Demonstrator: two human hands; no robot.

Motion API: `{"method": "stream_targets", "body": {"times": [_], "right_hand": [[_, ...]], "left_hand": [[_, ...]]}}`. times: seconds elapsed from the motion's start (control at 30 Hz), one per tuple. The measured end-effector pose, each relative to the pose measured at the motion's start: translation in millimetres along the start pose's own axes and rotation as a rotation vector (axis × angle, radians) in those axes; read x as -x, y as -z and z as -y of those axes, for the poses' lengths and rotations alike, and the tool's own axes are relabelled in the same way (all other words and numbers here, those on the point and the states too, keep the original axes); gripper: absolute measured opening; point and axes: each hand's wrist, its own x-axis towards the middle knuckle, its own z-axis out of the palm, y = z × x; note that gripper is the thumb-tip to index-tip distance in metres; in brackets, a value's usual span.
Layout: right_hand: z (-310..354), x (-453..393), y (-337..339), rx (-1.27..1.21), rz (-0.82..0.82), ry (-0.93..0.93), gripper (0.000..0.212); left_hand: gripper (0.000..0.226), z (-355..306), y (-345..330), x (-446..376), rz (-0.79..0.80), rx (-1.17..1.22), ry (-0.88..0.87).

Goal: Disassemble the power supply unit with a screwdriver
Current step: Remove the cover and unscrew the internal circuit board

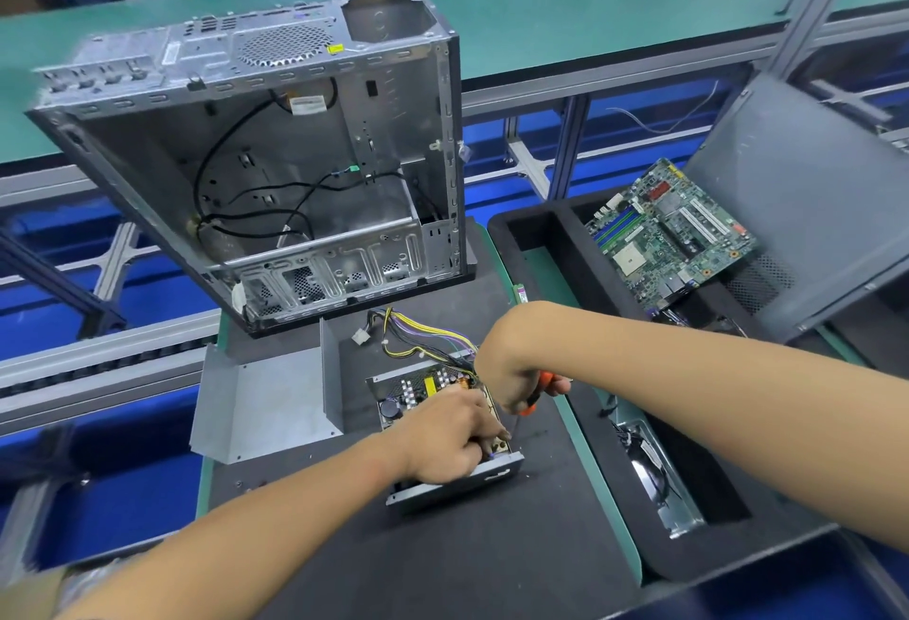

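The opened power supply unit (423, 391) lies on the black mat, its circuit board and coils exposed and its yellow and purple wire bundle (423, 332) trailing towards the case. My left hand (450, 437) rests on the near part of the unit with curled fingers holding its edge. My right hand (511, 376) grips an orange-handled screwdriver (538, 391), whose shaft points down at the unit's right side. The removed grey cover (265, 403) lies just left of the unit.
An empty computer case (275, 167) stands open behind the unit. To the right, a black foam tray (536, 236) holds a green motherboard (671, 231) and a fan part (649, 477). A grey side panel (806, 196) leans at the far right. Blue bins lie below.
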Motion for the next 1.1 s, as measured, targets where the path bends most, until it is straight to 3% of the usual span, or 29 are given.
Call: {"method": "stream_targets", "body": {"times": [0.1, 0.2, 0.33, 1.1], "right_hand": [[-1, -1, -1, -0.001, -0.033, -0.006, 0.031], [-3, -2, -1, -0.027, -0.029, -0.002, 0.028], [-6, 0, 2, -0.093, -0.013, 0.013, 0.031], [4, 4, 6, -0.01, -0.031, 0.008, 0.023]], "left_hand": [[0.039, 2, -2, 0, -0.004, -0.05, 0.003], [0.018, 3, -4, -1, -0.034, 0.018, 0.019], [0.01, 4, -5, 0, -0.046, -0.025, 0.01], [0.017, 7, -4, 0, -0.003, 0.042, 0.008]]}}
